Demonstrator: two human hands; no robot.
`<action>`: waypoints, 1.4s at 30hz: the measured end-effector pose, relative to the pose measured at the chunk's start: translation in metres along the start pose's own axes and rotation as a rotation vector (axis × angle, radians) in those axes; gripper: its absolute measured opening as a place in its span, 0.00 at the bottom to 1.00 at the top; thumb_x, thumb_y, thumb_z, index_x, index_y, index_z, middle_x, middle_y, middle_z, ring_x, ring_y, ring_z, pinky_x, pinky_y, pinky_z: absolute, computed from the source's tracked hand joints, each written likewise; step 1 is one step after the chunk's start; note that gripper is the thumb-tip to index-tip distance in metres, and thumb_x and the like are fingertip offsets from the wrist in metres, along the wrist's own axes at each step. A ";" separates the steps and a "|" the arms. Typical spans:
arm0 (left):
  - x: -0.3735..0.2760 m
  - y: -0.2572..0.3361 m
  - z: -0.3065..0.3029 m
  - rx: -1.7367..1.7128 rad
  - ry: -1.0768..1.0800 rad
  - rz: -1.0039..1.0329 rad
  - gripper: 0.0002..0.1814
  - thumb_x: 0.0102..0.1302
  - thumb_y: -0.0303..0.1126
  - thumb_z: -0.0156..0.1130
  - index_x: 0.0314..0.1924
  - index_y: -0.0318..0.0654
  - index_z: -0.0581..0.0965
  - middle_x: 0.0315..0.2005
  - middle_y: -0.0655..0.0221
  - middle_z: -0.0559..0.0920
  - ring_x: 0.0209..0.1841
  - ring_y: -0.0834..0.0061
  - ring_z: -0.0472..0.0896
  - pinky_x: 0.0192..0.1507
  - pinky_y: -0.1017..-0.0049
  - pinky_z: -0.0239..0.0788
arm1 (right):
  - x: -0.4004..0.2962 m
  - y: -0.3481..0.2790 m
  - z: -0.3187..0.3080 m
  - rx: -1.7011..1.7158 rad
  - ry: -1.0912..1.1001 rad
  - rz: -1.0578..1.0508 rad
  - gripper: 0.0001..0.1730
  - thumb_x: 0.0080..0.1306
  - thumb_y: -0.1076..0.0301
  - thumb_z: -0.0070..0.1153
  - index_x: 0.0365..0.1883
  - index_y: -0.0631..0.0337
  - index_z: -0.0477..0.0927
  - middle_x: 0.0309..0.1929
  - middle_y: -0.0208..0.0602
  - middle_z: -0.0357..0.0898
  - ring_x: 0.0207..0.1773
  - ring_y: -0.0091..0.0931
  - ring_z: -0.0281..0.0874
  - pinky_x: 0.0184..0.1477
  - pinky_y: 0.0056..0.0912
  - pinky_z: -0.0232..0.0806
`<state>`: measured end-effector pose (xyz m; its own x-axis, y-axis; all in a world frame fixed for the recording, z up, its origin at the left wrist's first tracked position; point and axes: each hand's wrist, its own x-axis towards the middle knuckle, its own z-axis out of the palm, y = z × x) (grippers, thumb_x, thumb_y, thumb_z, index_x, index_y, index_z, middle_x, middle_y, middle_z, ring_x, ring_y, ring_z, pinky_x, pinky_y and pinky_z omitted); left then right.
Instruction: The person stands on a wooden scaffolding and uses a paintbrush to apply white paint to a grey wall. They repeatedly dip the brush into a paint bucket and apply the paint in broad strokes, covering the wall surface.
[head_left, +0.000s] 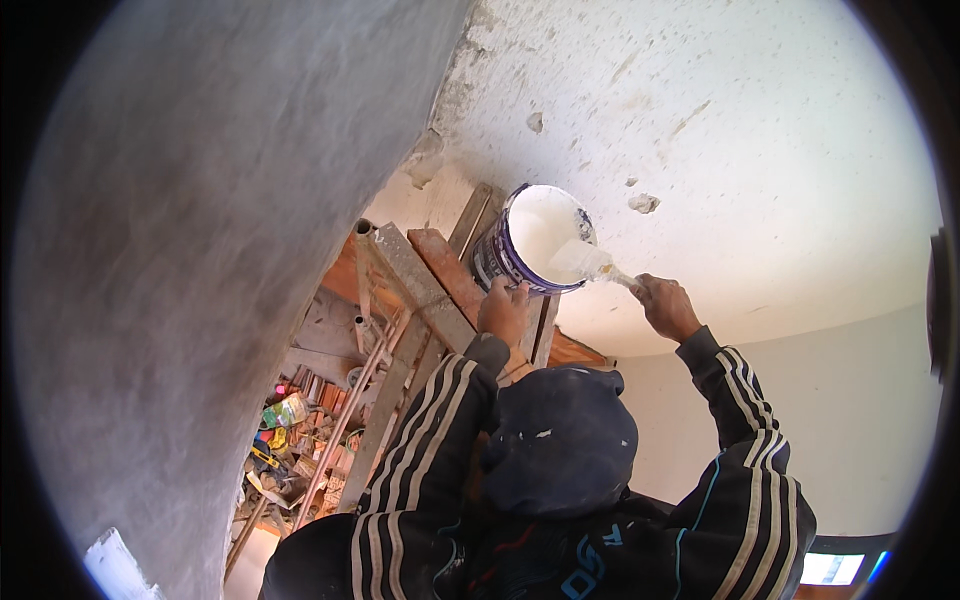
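White paint fills much of the view inside a plastic bucket (551, 232) with a purple, printed outside, tilted so that its mouth faces me. My left hand (504, 311) grips the bucket's near rim. A wide paintbrush (585, 259), coated in white, is held by its handle in my right hand (666, 306). Its bristles reach inside the bucket's mouth; whether they touch the paint surface is hard to tell. Wooden planks (450, 277) lie beneath and beside the bucket. Dried paint marks the rim near the brush.
A grey wall (187, 225) rises close on the left, with a white painted patch (120, 566) low down. Chips pit the white wall (712, 150) ahead. Metal scaffold tubes (352, 420) stand left of the planks. Far below lie bricks and rubble (322, 442). A dark cap (562, 442) blocks the lower centre.
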<state>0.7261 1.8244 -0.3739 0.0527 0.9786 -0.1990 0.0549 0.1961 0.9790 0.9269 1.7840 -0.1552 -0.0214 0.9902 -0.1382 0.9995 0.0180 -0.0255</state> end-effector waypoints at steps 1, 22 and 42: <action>0.000 0.001 0.001 -0.006 0.024 0.047 0.17 0.66 0.33 0.58 0.45 0.24 0.71 0.30 0.59 0.82 0.28 0.72 0.82 0.29 0.76 0.73 | 0.000 0.000 -0.001 -0.015 0.017 0.011 0.14 0.68 0.62 0.48 0.32 0.64 0.76 0.25 0.53 0.77 0.32 0.49 0.77 0.34 0.51 0.67; 0.001 0.006 -0.007 -0.043 -0.099 -0.053 0.23 0.65 0.46 0.57 0.48 0.32 0.72 0.37 0.53 0.82 0.43 0.52 0.79 0.45 0.60 0.68 | -0.015 0.014 0.048 1.000 -0.059 0.399 0.21 0.67 0.54 0.53 0.32 0.67 0.80 0.17 0.29 0.74 0.14 0.14 0.57 0.15 0.19 0.50; -0.004 0.007 -0.006 -0.117 -0.137 -0.138 0.22 0.66 0.46 0.56 0.47 0.32 0.73 0.35 0.54 0.83 0.41 0.54 0.81 0.44 0.62 0.69 | -0.033 -0.018 0.050 1.358 -0.085 0.477 0.24 0.72 0.52 0.45 0.37 0.69 0.77 0.18 0.32 0.73 0.11 0.15 0.55 0.13 0.18 0.48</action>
<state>0.7200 1.8221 -0.3660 0.1883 0.9258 -0.3279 -0.0445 0.3415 0.9388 0.9081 1.7444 -0.1994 0.2529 0.8521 -0.4582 0.1185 -0.4973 -0.8595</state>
